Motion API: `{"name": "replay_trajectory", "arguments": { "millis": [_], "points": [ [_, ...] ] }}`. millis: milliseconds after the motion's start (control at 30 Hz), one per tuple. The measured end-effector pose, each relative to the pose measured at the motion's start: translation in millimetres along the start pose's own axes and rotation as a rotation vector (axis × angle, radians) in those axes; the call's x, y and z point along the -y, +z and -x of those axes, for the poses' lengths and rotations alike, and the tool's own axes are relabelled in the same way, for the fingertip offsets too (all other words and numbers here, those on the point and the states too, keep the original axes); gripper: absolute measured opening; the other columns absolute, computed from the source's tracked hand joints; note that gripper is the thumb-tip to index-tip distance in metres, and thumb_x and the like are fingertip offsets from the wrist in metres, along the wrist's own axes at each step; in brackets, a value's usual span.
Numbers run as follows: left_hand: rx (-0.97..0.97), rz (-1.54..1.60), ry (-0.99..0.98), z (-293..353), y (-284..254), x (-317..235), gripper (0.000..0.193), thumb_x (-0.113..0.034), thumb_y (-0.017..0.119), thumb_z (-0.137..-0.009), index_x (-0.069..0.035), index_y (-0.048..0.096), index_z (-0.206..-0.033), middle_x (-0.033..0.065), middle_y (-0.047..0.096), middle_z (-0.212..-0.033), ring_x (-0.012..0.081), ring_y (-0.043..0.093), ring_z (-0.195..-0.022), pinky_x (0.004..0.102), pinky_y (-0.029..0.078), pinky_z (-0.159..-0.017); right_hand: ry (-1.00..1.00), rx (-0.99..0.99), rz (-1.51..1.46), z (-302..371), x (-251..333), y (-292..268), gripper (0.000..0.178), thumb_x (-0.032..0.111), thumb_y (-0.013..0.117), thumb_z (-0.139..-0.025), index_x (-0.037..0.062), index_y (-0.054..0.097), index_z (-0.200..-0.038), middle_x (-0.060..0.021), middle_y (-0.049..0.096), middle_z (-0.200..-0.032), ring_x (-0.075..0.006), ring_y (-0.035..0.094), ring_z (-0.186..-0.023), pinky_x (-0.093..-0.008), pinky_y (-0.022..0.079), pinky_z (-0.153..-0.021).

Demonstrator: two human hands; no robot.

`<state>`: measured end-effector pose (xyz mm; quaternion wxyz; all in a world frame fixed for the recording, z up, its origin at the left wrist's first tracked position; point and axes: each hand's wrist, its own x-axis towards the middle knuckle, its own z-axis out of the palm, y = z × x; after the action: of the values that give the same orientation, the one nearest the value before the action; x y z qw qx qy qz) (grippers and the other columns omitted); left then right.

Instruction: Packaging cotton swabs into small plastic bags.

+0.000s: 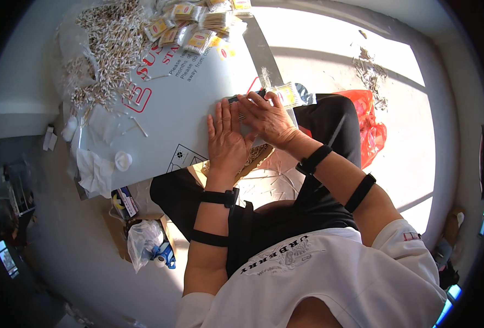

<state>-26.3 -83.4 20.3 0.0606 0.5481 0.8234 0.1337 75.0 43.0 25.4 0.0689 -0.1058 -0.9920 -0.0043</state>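
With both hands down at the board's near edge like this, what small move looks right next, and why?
Probably slide the small clear packet of cotton swabs fully under the right hand. It lies at that hand's fingertips on the white board, while the left hand rests flat beside it.

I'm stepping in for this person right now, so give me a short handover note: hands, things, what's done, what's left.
Left hand: flat, palm down on the white printed board.
Right hand: fingers over a small clear packet of cotton swabs at the board's edge; its grip is unclear.
Done: filled yellow-labelled swab packets piled at the far end.
Left: large loose heap of cotton swabs, far left, still unpacked.
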Motion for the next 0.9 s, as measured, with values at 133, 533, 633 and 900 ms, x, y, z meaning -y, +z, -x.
{"name": "replay_trajectory", "arguments": {
  "millis": [133,533,633,900],
  "points": [
    [-0.009,0.035,-0.003,-7,1,-9,0.080,-0.046,0.056,-0.093,-0.001,0.026,-0.151,0.0180,0.019,-0.160,0.0301,0.014,-0.150,0.0492,0.009,-0.121,0.010,0.040,0.016,4,-10,-5,0.066,0.050,0.071,-0.067,0.0212,0.063,-0.127,-0.0019,0.044,-0.149,-0.0215,0.033,-0.138,-0.0496,0.027,-0.106],
    [0.013,0.038,-0.008,-7,0,-17,0.080,-0.039,0.060,-0.092,-0.001,0.023,-0.152,0.0184,0.017,-0.160,0.0306,0.013,-0.150,0.0493,0.010,-0.121,-0.030,-0.055,-0.115,8,-17,3,0.087,0.045,0.074,-0.065,0.0003,0.050,-0.136,-0.0168,0.045,-0.145,-0.0285,0.043,-0.135,-0.0453,0.025,-0.115],
    [0.020,0.023,0.000,-8,-1,-18,0.081,-0.039,0.061,-0.091,-0.001,0.023,-0.152,0.0178,0.017,-0.160,0.0301,0.013,-0.150,0.0493,0.009,-0.121,-0.038,-0.078,-0.114,8,-19,8,0.086,0.044,0.072,-0.068,-0.0019,0.049,-0.136,-0.0181,0.044,-0.146,-0.0296,0.042,-0.136,-0.0459,0.024,-0.117],
    [0.077,0.027,0.035,-5,-10,-10,0.087,-0.045,0.066,-0.086,-0.002,0.026,-0.151,0.0179,0.020,-0.160,0.0295,0.015,-0.149,0.0521,0.008,-0.120,0.000,0.097,-0.155,23,-9,-13,0.085,0.044,0.065,-0.081,0.0007,0.034,-0.147,-0.0146,0.030,-0.156,-0.0284,0.027,-0.145,-0.0484,0.016,-0.121]
  ]
}}
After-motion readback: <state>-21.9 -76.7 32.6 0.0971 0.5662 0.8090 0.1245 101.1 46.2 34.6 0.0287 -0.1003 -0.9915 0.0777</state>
